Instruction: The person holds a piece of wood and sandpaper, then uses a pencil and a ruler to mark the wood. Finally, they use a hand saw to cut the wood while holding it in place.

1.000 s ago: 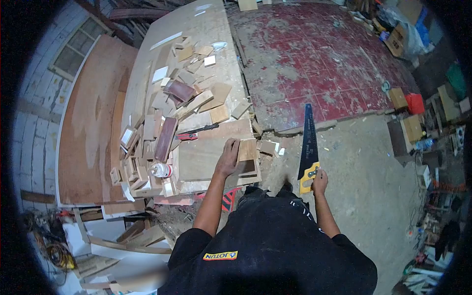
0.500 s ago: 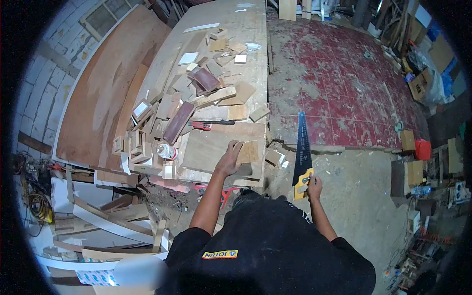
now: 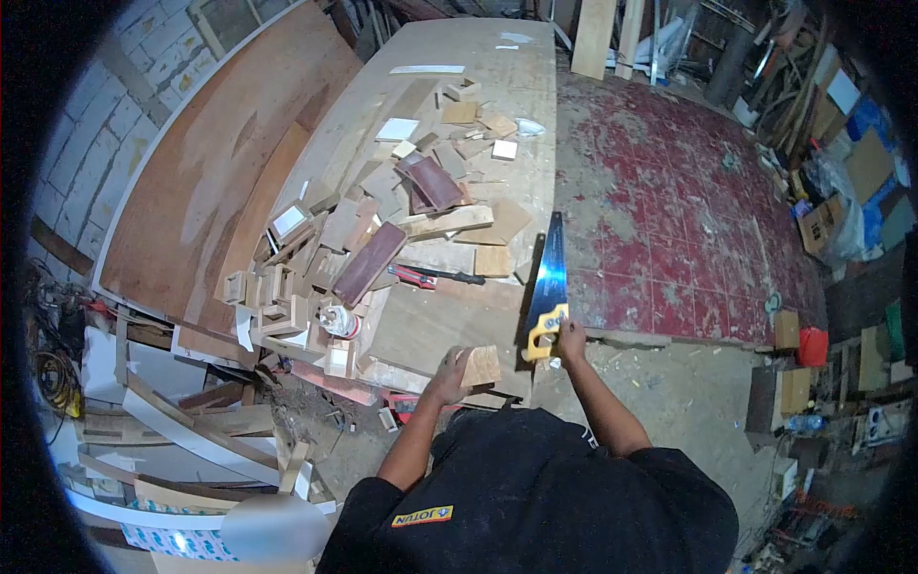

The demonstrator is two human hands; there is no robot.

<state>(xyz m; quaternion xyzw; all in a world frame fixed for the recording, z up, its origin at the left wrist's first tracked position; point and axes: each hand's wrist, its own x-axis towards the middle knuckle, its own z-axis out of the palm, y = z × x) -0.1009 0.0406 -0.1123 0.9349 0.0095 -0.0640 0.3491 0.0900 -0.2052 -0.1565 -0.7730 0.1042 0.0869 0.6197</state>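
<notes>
Seemingly narrow gap between block (image 3: 483, 365) and saw (image 3: 549, 290)

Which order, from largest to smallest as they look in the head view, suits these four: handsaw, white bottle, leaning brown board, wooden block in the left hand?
1. Leaning brown board
2. Handsaw
3. White bottle and wooden block: too alike to rank.

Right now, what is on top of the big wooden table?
Scattered wood offcuts, two dark reddish-brown pieces, a white bottle and a red-and-black tool. The pile covers part of the tabletop, so what lies underneath cannot be seen.
</notes>
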